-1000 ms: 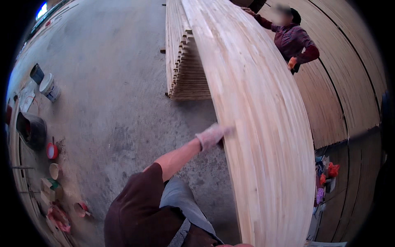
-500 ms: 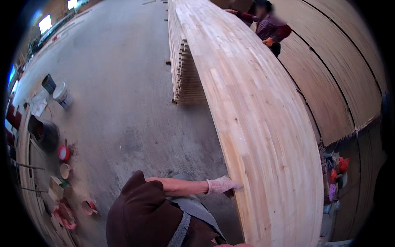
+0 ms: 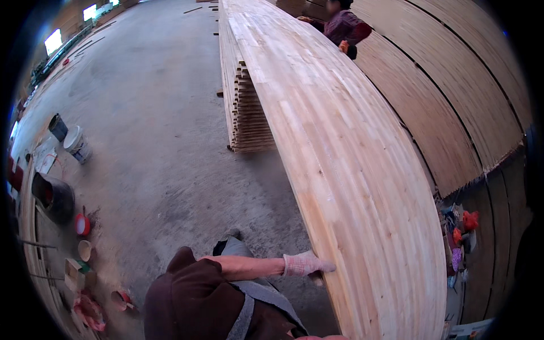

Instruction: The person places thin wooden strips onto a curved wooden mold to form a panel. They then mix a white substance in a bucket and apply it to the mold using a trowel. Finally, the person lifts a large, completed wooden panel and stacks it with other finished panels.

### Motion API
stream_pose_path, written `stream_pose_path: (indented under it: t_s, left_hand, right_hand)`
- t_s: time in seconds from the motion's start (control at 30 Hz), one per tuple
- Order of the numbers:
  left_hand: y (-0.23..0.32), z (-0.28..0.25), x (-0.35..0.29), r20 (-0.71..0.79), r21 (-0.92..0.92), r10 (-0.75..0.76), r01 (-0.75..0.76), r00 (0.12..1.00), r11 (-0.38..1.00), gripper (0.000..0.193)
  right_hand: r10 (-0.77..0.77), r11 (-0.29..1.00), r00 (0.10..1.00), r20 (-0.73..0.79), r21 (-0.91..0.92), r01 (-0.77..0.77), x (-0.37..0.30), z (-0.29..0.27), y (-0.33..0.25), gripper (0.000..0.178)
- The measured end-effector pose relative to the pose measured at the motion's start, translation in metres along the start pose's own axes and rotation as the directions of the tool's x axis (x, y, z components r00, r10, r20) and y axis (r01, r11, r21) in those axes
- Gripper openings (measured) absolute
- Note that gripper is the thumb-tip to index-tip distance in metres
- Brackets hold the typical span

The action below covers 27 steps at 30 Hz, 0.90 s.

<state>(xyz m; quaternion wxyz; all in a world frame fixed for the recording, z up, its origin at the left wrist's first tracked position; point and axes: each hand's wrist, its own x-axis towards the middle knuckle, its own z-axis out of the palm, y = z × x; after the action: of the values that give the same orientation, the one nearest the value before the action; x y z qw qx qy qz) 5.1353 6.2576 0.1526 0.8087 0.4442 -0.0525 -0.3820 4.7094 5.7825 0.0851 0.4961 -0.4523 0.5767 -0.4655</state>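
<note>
A long, pale wooden panel [image 3: 351, 187] made of many glued strips runs from the lower right to the far top, curving in the fisheye picture. My left hand [image 3: 309, 264], in a whitish knitted glove with bare fingertips, is closed on its left edge, thumb on top and the other fingers underneath. Only a sliver of skin from my right arm [image 3: 326, 338] shows at the lower edge; the right hand is out of sight. Toward the far end, a co-worker [image 3: 348, 28] in a dark plaid top stands at the panel's right side, hands near its edge.
Beneath the panel's far part is a stack of boards [image 3: 252, 113]. Large sheets [image 3: 419, 102] lean along the right. On the left floor are a white bucket [image 3: 77, 144], a black bin [image 3: 54, 197], a red-rimmed bowl [image 3: 83, 225] and a cardboard box [image 3: 79, 275]. Colourful bags [image 3: 462, 226] lie at right.
The view has shifted, so the far panel, stack and co-worker sit farther left or higher. My left hand keeps its hold on the panel's edge. My shoe now shows beside my knee.
</note>
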Motion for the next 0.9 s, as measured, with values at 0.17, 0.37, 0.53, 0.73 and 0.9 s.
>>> stream_pose_path:
  t_s: [0.17, 0.37, 0.53, 0.73, 0.9]
  left_hand:
    - [0.005, -0.013, 0.000, 0.070, -0.008, -0.048, 0.049, 0.996, 0.999, 0.047]
    - [0.012, -0.034, 0.010, 0.114, 0.019, -0.073, 0.071, 0.991, 0.997, 0.050]
    - [0.048, -0.058, 0.000, 0.138, -0.006, -0.066, 0.068, 0.988, 0.998, 0.062]
    - [0.121, -0.138, -0.004, 0.082, -0.017, 0.059, -0.058, 0.995, 0.998, 0.069]
    - [0.195, -0.206, 0.006, 0.007, 0.047, 0.026, -0.026, 1.000, 0.999, 0.066]
  right_hand:
    - [-0.002, 0.999, 0.999, -0.042, 0.050, 0.004, -0.003, 0.005, 0.005, 0.070]
    - [-0.043, 0.999, 0.992, -0.123, -0.021, 0.041, -0.010, 0.016, 0.006, 0.068]
    - [-0.002, 1.000, 1.000, -0.010, -0.006, 0.002, -0.061, 0.077, 0.002, 0.056]
    - [0.028, 0.998, 0.989, 0.142, 0.059, -0.037, -0.170, 0.159, -0.008, 0.044]
    - [0.090, 0.980, 0.977, 0.196, 0.159, -0.122, -0.252, 0.183, -0.008, 0.038]
